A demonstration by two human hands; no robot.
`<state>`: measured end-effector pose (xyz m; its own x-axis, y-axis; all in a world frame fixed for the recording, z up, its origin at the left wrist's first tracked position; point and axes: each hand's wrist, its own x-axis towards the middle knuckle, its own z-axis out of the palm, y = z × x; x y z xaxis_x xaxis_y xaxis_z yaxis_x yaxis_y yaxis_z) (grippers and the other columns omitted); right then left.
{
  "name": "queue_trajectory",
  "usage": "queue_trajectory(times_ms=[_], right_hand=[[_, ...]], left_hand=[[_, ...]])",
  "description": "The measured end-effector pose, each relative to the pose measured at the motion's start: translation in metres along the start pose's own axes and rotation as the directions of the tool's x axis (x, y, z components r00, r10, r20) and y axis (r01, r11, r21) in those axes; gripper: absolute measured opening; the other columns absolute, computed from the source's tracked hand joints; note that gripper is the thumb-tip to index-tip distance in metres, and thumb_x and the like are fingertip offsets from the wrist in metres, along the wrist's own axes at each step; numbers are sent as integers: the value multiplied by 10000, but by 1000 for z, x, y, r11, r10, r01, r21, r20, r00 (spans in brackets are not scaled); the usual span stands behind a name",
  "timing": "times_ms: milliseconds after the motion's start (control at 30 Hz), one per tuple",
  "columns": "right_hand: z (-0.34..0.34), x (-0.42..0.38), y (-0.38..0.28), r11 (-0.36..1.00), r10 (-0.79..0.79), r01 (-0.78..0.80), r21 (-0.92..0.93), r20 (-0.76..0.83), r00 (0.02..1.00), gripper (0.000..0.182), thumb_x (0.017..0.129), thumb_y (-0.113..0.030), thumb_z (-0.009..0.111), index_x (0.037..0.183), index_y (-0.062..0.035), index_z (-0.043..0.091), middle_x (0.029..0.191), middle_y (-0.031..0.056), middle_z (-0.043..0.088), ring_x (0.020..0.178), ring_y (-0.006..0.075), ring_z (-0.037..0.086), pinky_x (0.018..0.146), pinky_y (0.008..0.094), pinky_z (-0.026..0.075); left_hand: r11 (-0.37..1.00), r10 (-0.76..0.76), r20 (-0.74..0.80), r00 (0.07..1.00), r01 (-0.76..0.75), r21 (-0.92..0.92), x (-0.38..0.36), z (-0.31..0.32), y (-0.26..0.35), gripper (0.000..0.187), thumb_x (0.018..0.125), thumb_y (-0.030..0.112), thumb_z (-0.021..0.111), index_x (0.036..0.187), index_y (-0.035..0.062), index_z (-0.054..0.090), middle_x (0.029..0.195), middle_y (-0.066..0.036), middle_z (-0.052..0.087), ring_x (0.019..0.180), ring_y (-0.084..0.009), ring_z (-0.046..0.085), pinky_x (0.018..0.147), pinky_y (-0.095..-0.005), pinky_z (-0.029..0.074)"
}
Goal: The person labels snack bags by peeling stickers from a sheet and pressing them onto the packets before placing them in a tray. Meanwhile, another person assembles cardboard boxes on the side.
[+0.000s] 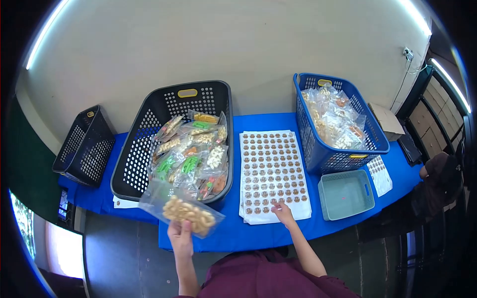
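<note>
My left hand [181, 238] is closed on the lower edge of a clear plastic bag [191, 213] of pale, curved snack pieces. It holds the bag tilted in front of a large black basket [119, 174]. My right hand [283, 214] reaches to the lower part of a white sheet of round brown stickers [271, 171]. Its thumb and fingers come together over the bottom rows; whatever is between the fingertips is too small to make out. Other sheets lie beneath this one. Several filled snack bags [191, 149] are heaped inside the black basket.
A blue basket [325, 156] of bagged snacks stands right of the sheet, with a pale green tray [345, 214] before it. A smaller dark basket [89, 149] is far left. Another sticker sheet [380, 179], a cardboard box [385, 121] and a person [442, 179] are at right.
</note>
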<state>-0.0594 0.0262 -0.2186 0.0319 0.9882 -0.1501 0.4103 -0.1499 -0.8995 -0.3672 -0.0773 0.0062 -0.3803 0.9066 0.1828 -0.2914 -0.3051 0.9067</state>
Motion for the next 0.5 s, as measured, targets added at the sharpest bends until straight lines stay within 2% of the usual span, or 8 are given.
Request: queue_trajectory(times_ms=[67,100,233,267,433,500], right_hand=[[19,2,45,959,-42,30,-283,-35,998,335,741,-168,607,1004,26,532,903,157,538,866,261,533,748,357,436],[30,-3,63,889,-125,51,-456,-135,983,415,699,-164,620,1052,9,488,956,180,474,913,331,470,795,402,402],[41,-25,35,853,-206,31,-520,-283,937,457,645,-123,634,1058,-26,465,962,167,444,910,334,451,780,404,392],[44,-23,37,855,-181,14,-518,-273,945,472,640,-119,636,1070,-35,461,952,161,442,905,327,453,778,411,389],[40,-17,39,898,-83,-37,-439,-251,964,498,612,-115,658,1068,-71,464,948,140,441,903,312,458,775,417,387],[44,-15,38,929,-57,-73,-362,-336,940,493,602,-106,659,1055,-68,467,943,148,455,902,318,465,783,412,392]], left_hand=[[999,38,-70,997,-37,22,-1,-24,5,329,857,135,545,1123,-28,441,989,-82,568,870,-136,563,768,-243,453],[999,48,-133,990,-46,23,-3,-28,9,333,859,143,543,1126,-27,438,999,-84,562,879,-139,560,769,-247,455],[997,78,-338,938,-70,33,-12,-38,20,339,865,160,532,1133,-23,434,1032,-92,542,909,-149,551,776,-260,462],[997,79,-381,921,-69,39,-16,-40,21,337,867,161,530,1133,-23,434,1040,-94,538,915,-151,549,779,-263,463],[996,72,-355,932,-52,66,-29,-45,25,337,870,147,518,1146,-24,428,1038,-95,539,901,-158,558,769,-281,474],[994,66,-334,940,-34,99,-34,-51,25,350,877,150,504,1169,-21,417,1050,-100,534,918,-169,556,786,-291,475]])
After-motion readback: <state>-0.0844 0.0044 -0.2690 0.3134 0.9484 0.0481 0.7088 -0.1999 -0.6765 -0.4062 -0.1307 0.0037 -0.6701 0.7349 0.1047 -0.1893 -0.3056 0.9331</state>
